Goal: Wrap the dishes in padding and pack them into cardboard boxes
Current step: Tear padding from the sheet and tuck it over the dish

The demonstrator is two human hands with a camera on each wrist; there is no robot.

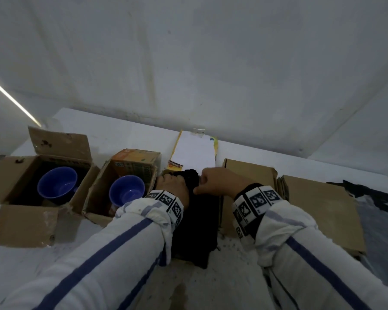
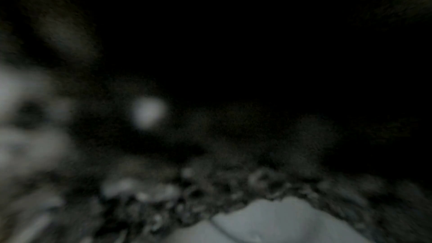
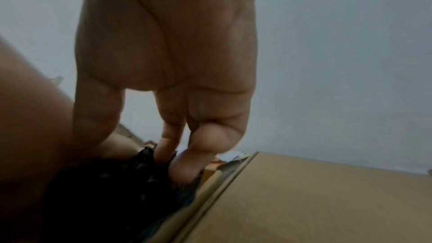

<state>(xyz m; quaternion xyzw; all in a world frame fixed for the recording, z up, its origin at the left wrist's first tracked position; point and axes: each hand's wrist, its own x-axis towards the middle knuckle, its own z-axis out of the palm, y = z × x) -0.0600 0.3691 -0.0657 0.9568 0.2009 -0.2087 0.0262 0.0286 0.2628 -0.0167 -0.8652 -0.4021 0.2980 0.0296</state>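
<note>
Head view: both hands — left hand [image 1: 173,184], right hand [image 1: 213,181] — pinched the black cloth [image 1: 195,220] between open boxes [image 1: 27,222] holding blue bowls [image 1: 57,182]. Left wrist: dark, unreadable. Right wrist: fingers [image 3: 168,136] curled into cloth — best kept taut, I judged.

White table [image 1: 103,139]: two open cardboard boxes [image 1: 16,182] [image 1: 130,168] along left edge, flattened cardboard [image 1: 323,211] and black cloth [image 1: 372,198] toward right edge, yellow-edged carton [image 1: 194,153] at back edge.

No print is legible: the orange carton [image 1: 133,163] carries blurred lettering, and the wristbands [image 1: 166,201] show only square coded markers (no words).
</note>
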